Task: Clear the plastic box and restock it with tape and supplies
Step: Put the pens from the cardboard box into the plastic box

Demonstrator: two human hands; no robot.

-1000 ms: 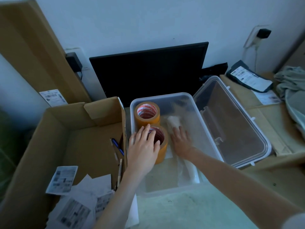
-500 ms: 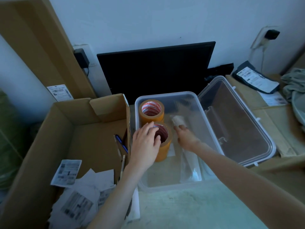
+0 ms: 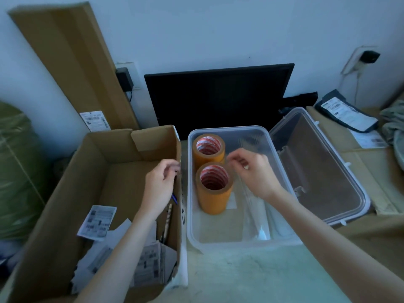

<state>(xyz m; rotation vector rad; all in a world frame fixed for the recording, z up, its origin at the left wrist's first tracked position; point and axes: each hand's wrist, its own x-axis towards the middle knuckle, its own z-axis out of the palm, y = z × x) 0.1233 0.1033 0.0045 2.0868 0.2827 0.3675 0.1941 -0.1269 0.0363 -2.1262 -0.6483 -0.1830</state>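
Head view:
Box (image 3: 227,243): clear plastic, rectangular, rounded corners, on the table centre.
Tape (image 3: 214,188): two orange rolls, upright, stacked tall, at the box's left wall; far roll (image 3: 208,149) just behind.
Lid (image 3: 323,167): clear, tilted open at the right.
Carton (image 3: 72,178): brown cardboard, left of box, holding paper labels (image 3: 97,221) and pens.
Left hand (image 3: 160,182): over carton edge, fingers loosely curled, empty.
Right hand (image 3: 251,169): above box, fingers curled; hold unclear.
Monitor (image 3: 218,97): black, behind.
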